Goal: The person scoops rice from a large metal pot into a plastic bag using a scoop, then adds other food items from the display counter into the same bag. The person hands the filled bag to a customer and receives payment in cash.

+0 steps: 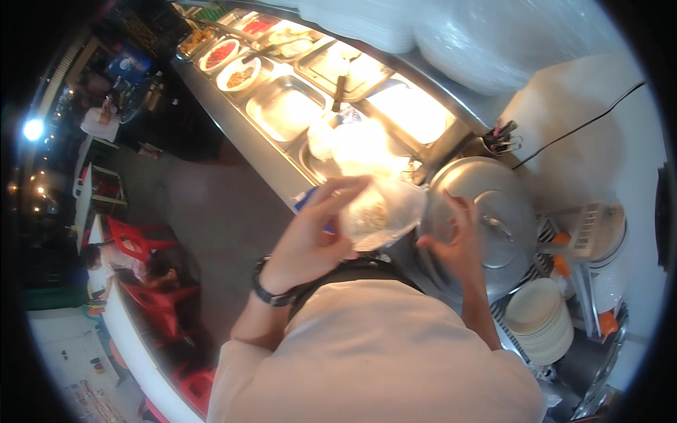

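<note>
A clear plastic bag [394,203] with pale food at its bottom hangs in front of my waist. Its left side is in the fingers of my left hand [312,232], which has a dark band at the wrist. To the right of the bag, my right hand [459,240] is raised with thumb and fingers apart and nothing between them. Behind that hand stands a large metal pot with a domed lid [500,211]. Just beyond the bag lie pale, overexposed bundles [359,148] that look like plastic bags. A blue thing [307,198] is partly hidden behind my left hand.
The lit steel counter holds a tray [288,106], bowls of food [239,74] and a long-handled utensil [339,92]. At right are stacked plates [539,320] and a black cable [582,124]. Red chairs [140,238] and a seated person [119,259] are on the left.
</note>
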The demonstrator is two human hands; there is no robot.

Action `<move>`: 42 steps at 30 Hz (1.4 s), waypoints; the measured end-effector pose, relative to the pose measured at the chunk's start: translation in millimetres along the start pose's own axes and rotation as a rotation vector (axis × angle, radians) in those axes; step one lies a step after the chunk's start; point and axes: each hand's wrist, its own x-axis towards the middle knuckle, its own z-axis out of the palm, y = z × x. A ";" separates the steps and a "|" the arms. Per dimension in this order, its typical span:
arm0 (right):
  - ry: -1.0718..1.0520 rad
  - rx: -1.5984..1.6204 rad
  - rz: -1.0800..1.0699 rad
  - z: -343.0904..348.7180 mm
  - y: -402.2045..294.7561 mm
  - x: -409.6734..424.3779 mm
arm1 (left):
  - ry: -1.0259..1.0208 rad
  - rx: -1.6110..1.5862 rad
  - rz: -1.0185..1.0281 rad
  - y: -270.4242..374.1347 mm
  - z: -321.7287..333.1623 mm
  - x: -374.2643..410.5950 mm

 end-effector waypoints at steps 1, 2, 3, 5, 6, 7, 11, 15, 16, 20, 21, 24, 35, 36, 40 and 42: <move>-0.074 0.197 0.040 21.0 -31.5 0.0 | -0.065 0.049 0.017 0.2 -6.0 2.8; -0.123 0.345 0.039 42.9 -50.3 2.2 | -0.099 0.047 0.084 -11.7 -7.4 6.8; -0.181 0.456 0.058 57.7 -61.3 5.9 | -0.130 0.145 0.233 -17.1 -5.9 12.0; -0.285 0.639 0.136 80.5 -72.7 13.8 | -0.098 0.311 0.433 -19.1 -24.4 9.4; -0.333 0.709 0.183 87.9 -73.3 20.2 | -0.027 0.380 0.491 -14.9 -40.4 6.4; -0.316 0.579 0.055 87.3 -76.4 26.7 | 0.043 0.379 0.566 -17.6 -60.9 4.5; -0.243 0.403 -0.137 101.0 -114.9 43.4 | 0.102 0.360 0.713 -75.2 -149.2 13.6; -0.468 0.397 -0.181 200.0 -176.9 42.1 | -0.327 -0.209 0.430 -205.0 -143.3 32.9; -0.483 0.429 -0.213 228.1 -192.0 40.4 | -0.351 -0.587 0.215 -259.5 -129.4 41.5; -0.468 0.397 -0.159 229.6 -232.4 54.0 | -0.413 0.049 0.655 -179.2 -217.7 31.4; -0.495 0.420 -0.146 228.8 -232.0 52.2 | -0.319 0.156 0.540 -169.4 -233.1 23.9; -0.521 0.483 -0.146 228.2 -206.7 34.2 | -0.349 0.518 0.327 -146.3 -270.1 9.8; 0.235 2.264 0.359 443.0 -128.1 47.4 | -0.148 0.560 0.659 -147.0 -281.1 46.9; 0.164 2.090 0.393 428.8 -150.5 30.8 | -0.156 0.574 0.746 -141.9 -282.6 41.0; 0.224 1.137 0.466 347.9 -190.1 -18.0 | -0.459 0.528 0.743 -135.5 -297.8 28.7; 0.291 0.865 0.319 321.2 -205.9 -15.3 | -0.728 0.435 0.475 -136.9 -296.8 29.2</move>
